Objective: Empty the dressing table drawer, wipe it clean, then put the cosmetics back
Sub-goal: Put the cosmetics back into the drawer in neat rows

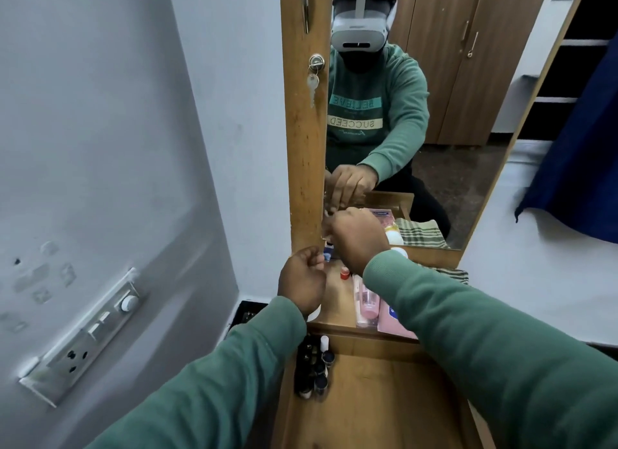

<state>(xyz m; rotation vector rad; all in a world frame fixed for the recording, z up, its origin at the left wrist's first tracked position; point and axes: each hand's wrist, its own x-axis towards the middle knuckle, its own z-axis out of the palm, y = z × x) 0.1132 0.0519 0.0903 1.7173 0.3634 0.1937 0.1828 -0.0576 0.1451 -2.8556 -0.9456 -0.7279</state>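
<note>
The drawer (pixel 384 402) is pulled open below me, its wooden floor mostly bare, with several small dark bottles (pixel 314 368) lined up along its left side. On the dressing table top (pixel 337 301) lie a pink tube (pixel 368 303), a pink box (pixel 393 321), a red-capped item (pixel 345 275) and a white bottle (pixel 399 251). My right hand (pixel 359 239) reaches to the back by the mirror; its reflection shows the fingers pinching a small item. My left hand (pixel 302 281) is curled beside a small blue-capped bottle (pixel 327 255); its palm is hidden.
The mirror (pixel 434 114) in its wooden frame stands right behind the table top. A green checked cloth (pixel 451 275) lies at the back right. A wall with a switch panel (pixel 87 335) is close on the left. A blue cloth (pixel 582 168) hangs at the right.
</note>
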